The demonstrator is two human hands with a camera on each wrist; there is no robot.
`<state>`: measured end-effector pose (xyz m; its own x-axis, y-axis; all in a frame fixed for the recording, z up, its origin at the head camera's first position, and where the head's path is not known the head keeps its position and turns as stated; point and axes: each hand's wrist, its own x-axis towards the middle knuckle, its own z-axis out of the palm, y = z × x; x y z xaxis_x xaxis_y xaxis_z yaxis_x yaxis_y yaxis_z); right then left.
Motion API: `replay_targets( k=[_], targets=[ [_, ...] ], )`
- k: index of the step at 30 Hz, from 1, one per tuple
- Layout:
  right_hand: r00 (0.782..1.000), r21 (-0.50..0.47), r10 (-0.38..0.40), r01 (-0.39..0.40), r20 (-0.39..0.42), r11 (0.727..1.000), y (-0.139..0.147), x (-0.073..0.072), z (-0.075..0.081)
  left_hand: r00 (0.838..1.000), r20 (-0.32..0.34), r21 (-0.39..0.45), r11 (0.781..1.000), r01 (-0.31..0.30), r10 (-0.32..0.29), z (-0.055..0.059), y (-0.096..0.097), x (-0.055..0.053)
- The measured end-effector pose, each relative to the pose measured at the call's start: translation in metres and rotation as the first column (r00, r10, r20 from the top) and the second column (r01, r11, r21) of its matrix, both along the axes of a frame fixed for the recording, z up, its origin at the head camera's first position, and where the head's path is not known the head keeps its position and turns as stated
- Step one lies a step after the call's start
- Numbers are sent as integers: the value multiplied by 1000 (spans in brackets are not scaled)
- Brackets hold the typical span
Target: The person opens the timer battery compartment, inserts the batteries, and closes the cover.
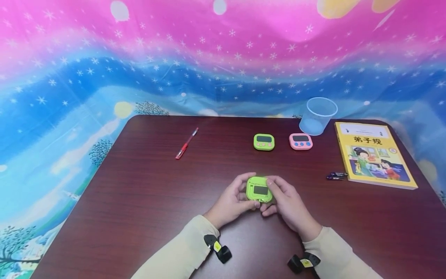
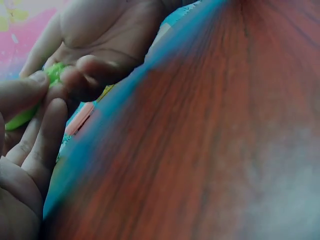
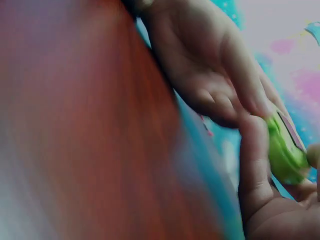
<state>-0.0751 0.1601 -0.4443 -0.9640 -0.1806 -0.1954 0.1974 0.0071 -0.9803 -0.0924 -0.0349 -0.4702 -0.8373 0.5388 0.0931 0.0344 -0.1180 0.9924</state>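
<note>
In the head view a lime-green digital timer [image 1: 256, 181] is held between both hands, above the front middle of the table. A dark rectangular panel lies on its upward face. My left hand [image 1: 230, 201] grips its left side, with the thumb along the lower edge. The right hand [image 1: 292, 203] holds the right side, thumb on the face near the upper corner. Between the fingers in the left wrist view, only bits of the green timer [image 2: 55, 72] show. The right wrist view shows its green edge [image 3: 287, 155] pinched by fingers.
Farther back stand another green timer [image 1: 263, 142] and a pink timer [image 1: 301, 142]. Behind them is a clear plastic cup [image 1: 318, 116]. A yellow book [image 1: 378, 155] lies at right, small dark items [image 1: 336, 176] beside it. A red pen [image 1: 187, 143] rests at left on the brown table [image 1: 146, 193].
</note>
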Motion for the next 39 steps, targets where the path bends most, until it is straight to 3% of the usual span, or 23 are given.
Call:
replay_targets(
  k=[7,13,19,39],
  targets=[
    [999,-102,-45,45,0,994,-8,-4,-10,999,19,17,999,-51,50,2,1,-2],
    [999,-87,-46,44,-15,995,-10,-4,-12,985,78,-28,987,-155,157,3,3,-3],
    [999,-71,-42,41,-18,997,-10,-3,-12,971,75,-34,974,-226,228,4,6,-3],
    [997,-86,-44,38,-66,996,-9,-1,-14,977,63,-67,978,-199,203,6,3,-3]
  ],
)
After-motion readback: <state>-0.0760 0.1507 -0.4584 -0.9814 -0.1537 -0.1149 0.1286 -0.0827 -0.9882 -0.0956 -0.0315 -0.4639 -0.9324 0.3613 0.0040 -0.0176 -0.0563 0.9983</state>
